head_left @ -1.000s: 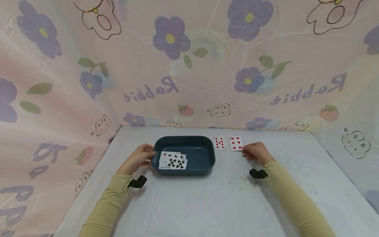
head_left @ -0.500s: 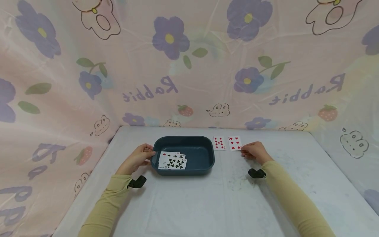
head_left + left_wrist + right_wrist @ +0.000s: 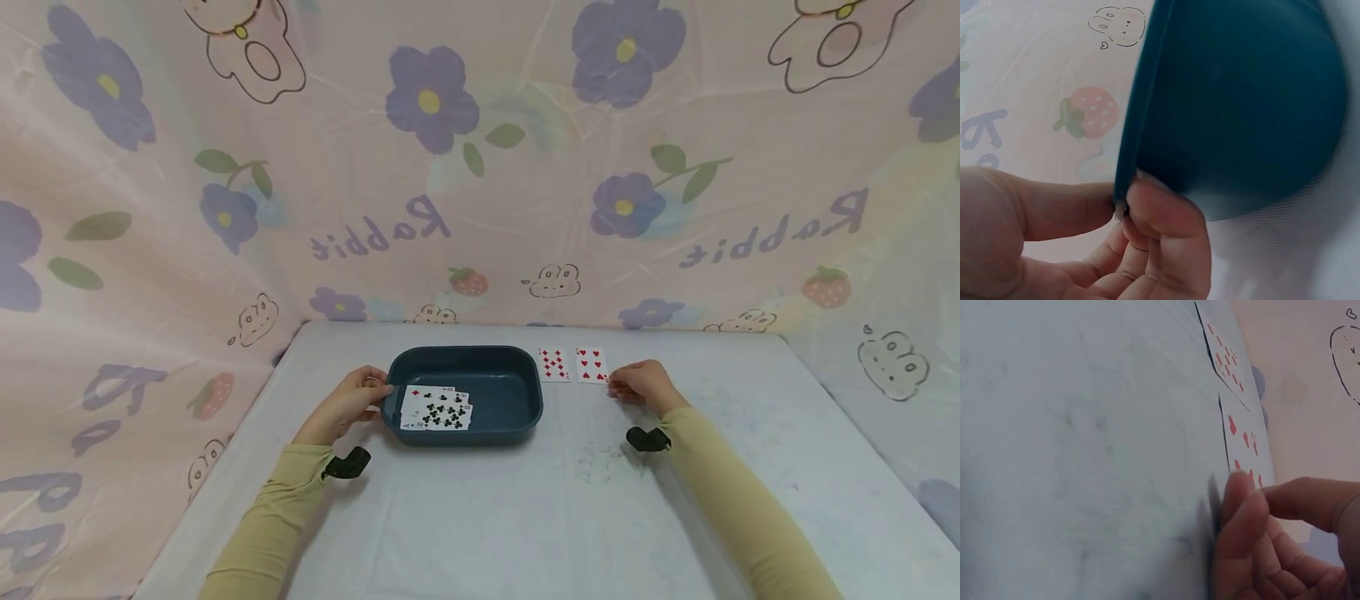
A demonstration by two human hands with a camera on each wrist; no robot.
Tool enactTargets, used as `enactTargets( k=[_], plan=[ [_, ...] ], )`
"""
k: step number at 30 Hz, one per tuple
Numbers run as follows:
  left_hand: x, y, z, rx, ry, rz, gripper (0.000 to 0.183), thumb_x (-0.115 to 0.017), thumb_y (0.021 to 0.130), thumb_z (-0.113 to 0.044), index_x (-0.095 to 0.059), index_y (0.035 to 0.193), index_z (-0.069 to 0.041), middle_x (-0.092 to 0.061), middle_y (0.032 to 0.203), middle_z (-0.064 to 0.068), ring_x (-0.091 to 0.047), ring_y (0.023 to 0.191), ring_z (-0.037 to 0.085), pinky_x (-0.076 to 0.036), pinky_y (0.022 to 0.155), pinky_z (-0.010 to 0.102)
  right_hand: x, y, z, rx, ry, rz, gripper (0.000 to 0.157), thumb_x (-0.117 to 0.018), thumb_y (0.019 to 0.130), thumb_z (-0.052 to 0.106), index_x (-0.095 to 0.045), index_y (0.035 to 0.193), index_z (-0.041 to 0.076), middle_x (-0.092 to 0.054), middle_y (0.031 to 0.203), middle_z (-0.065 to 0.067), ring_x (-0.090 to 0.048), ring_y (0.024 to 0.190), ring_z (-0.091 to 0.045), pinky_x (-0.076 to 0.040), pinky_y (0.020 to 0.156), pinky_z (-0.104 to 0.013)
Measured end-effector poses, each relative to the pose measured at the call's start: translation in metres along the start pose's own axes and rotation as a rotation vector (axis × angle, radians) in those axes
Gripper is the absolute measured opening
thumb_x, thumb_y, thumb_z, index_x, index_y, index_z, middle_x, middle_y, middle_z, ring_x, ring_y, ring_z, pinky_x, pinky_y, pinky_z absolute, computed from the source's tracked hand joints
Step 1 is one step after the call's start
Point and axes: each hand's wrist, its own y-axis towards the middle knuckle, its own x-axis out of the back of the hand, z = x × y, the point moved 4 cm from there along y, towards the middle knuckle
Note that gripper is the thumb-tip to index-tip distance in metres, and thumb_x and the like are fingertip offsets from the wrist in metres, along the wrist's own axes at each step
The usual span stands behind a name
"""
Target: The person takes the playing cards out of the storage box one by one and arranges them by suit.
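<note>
A dark teal plastic basin point(image 3: 465, 437) stands on the table, with several overlapping playing cards point(image 3: 431, 408) in its left part, mostly clubs. With thumb above and fingers curled under, my left hand point(image 3: 348, 404) pinches the basin's left rim. In the left wrist view, the basin's outer wall point(image 3: 1241, 106) fills the upper right. My right hand point(image 3: 645, 385) is at the lower right corner of a six of hearts point(image 3: 592, 364), thumb and fingertips pinched together at its edge. The fingers cover that end of the card in the right wrist view. Left of it lies a diamonds card point(image 3: 553, 364), face up.
The white-covered table point(image 3: 480, 517) carries faint smudges in front of the right hand. A printed fabric curtain point(image 3: 517, 175) with flowers and rabbits rises along the table's back and both sides. Dark wrist devices point(image 3: 348, 463) sit at both cuffs.
The right hand and the six of hearts shift very slightly left, the fingers covering a little less of its corner. The left hand and basin keep their places; the head view drifts a little.
</note>
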Motion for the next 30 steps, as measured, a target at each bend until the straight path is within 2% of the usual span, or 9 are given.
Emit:
enactTargets(
  k=[9, 16, 19, 22, 26, 30],
  plan=[
    [0.000, -0.002, 0.000, -0.006, -0.002, 0.007, 0.030, -0.053, 0.097, -0.006, -0.041, 0.122, 0.005, -0.054, 0.102, 0.018, -0.057, 0.085, 0.026, -0.051, 0.066, 0.033, -0.001, -0.003, 0.003, -0.005, 0.008, 0.027, 0.035, -0.057, 0.096, 0.012, -0.052, 0.121, -0.012, -0.068, 0.083, -0.007, -0.065, 0.069, -0.012, -0.053, 0.065, -0.026],
    [-0.001, -0.003, -0.002, -0.005, -0.005, 0.002, 0.030, -0.053, 0.097, -0.007, -0.041, 0.122, 0.005, -0.054, 0.104, 0.019, -0.057, 0.085, 0.027, -0.051, 0.067, 0.034, -0.008, -0.009, 0.029, 0.143, -0.033, 0.083, 0.042, -0.055, 0.097, 0.016, -0.049, 0.128, -0.012, -0.065, 0.105, -0.018, -0.065, 0.084, -0.015, -0.052, 0.080, -0.032],
    [-0.001, -0.002, 0.000, -0.009, -0.002, 0.003, 0.030, -0.053, 0.097, -0.007, -0.041, 0.122, 0.005, -0.053, 0.104, 0.019, -0.057, 0.085, 0.027, -0.051, 0.067, 0.033, -0.019, -0.013, 0.048, 0.200, -0.018, 0.135, 0.042, -0.055, 0.098, 0.018, -0.049, 0.127, -0.012, -0.062, 0.113, -0.022, -0.065, 0.093, -0.020, -0.051, 0.086, -0.034],
    [-0.001, 0.000, 0.000, -0.018, 0.000, 0.008, 0.030, -0.054, 0.097, -0.007, -0.041, 0.121, 0.006, -0.053, 0.102, 0.019, -0.057, 0.085, 0.027, -0.051, 0.066, 0.033, -0.033, -0.019, 0.070, 0.254, -0.024, 0.189, 0.039, -0.056, 0.098, 0.019, -0.052, 0.126, -0.009, -0.061, 0.114, -0.024, -0.064, 0.097, -0.025, -0.051, 0.085, -0.033],
    [-0.001, 0.000, 0.001, -0.020, 0.004, 0.010, 0.031, -0.054, 0.097, -0.007, -0.042, 0.121, 0.006, -0.053, 0.103, 0.020, -0.057, 0.087, 0.029, -0.050, 0.065, 0.031, -0.059, -0.028, 0.096, 0.316, -0.054, 0.292, 0.037, -0.055, 0.098, 0.017, -0.054, 0.125, -0.007, -0.060, 0.117, -0.026, -0.063, 0.101, -0.030, -0.051, 0.086, -0.034],
    [0.000, -0.001, 0.001, -0.019, 0.005, 0.012, 0.031, -0.054, 0.097, -0.008, -0.041, 0.122, 0.006, -0.053, 0.104, 0.021, -0.057, 0.087, 0.029, -0.050, 0.065, 0.030, -0.088, -0.036, 0.113, 0.353, -0.106, 0.412, 0.034, -0.055, 0.098, 0.016, -0.054, 0.125, -0.006, -0.060, 0.118, -0.027, -0.060, 0.108, -0.036, -0.050, 0.088, -0.037]
  ],
)
